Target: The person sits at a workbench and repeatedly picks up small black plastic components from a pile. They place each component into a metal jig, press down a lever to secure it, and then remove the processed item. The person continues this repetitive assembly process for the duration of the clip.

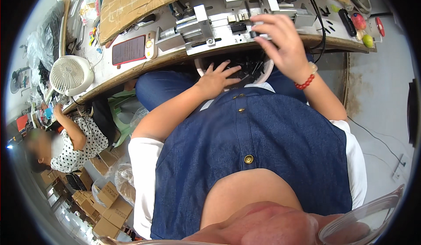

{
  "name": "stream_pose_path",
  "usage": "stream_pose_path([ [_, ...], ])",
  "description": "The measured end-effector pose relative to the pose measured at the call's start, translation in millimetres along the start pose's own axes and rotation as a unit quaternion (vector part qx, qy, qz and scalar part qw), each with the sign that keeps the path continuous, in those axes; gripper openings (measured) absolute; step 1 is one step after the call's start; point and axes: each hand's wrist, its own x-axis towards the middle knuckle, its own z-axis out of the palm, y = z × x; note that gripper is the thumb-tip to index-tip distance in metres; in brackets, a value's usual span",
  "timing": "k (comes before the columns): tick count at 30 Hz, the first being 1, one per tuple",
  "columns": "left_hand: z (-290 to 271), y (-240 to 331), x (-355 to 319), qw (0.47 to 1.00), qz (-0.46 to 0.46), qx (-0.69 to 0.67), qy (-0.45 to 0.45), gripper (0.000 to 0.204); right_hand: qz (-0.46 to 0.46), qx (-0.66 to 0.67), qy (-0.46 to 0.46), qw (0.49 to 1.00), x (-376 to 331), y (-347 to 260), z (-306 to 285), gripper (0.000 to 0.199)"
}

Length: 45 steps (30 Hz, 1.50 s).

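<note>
My left hand lies with fingers spread over a pale tub between my knees, just under the table edge. Many small black parts fill it; I cannot tell whether my fingertips touch them. Above the table's front edge, my right hand pinches a small black part between thumb and finger. That hand is just right of a metal clamping fixture with silver blocks. A black rectangular piece sits in the middle of the fixture, near my right fingertips.
Left of the fixture lie a red-edged phone and a round white fan. Cardboard covers the back of the table. Black cables hang over the edge at right. Another person sits at far left, near stacked boxes.
</note>
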Motion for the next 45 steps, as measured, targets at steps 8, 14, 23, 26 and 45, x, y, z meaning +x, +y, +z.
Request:
stream_pose_path([
  [8,-27,-18,41,0.983,-0.030,0.005,-0.180,0.090,-0.033,-0.140,-0.059,0.988,-8,6,37,0.022],
  [14,12,-76,52,1.000,-0.015,-0.021,-0.010,0.085,-0.044,-0.157,-0.069,0.984,-4,9,37,0.022],
  [23,70,-119,73,0.933,-0.277,-0.229,-0.022,0.075,-0.080,-0.128,-0.030,0.988,-4,10,31,0.021],
  [26,80,-120,71,0.911,-0.327,-0.248,-0.034,0.076,-0.151,-0.070,-0.002,0.986,-30,13,21,0.030],
  [45,44,9,17,0.977,-0.203,-0.038,-0.058,0.033,0.255,-0.174,-0.320,0.896,-128,137,171,0.052],
])
